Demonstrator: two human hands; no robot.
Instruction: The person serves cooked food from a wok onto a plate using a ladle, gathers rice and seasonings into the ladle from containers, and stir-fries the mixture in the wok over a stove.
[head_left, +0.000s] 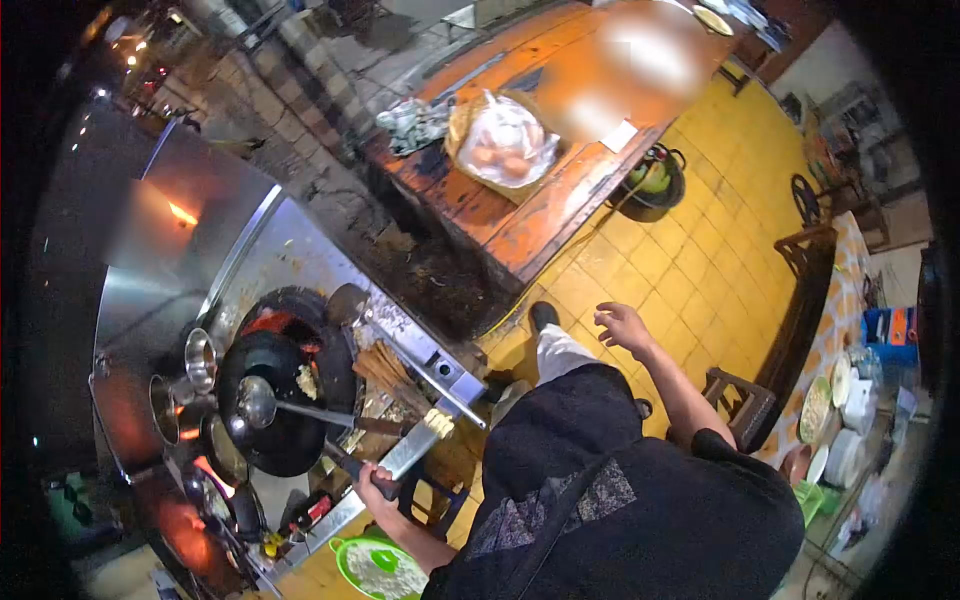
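Observation:
My left hand (pixel 378 484) is closed around the handle of a black wok (pixel 277 440), which is tilted on the stove. Inside the wok lies a metal ladle (pixel 258 402); its handle crosses the rim above my left hand. A small clump of pale food (pixel 307 380) clings to the wok's side. My right hand (pixel 622 328) hangs in the air over the yellow floor, fingers loosely apart and holding nothing. Orange flame glows behind the wok.
A wooden table (pixel 480 222) with a basket of eggs (pixel 508 150) stands ahead. Metal pots (pixel 200 360) sit left of the wok. A green basin of rice (pixel 375 570) is below my left arm. To the right are a stool (pixel 740 405) and a dish-laden table (pixel 850 250).

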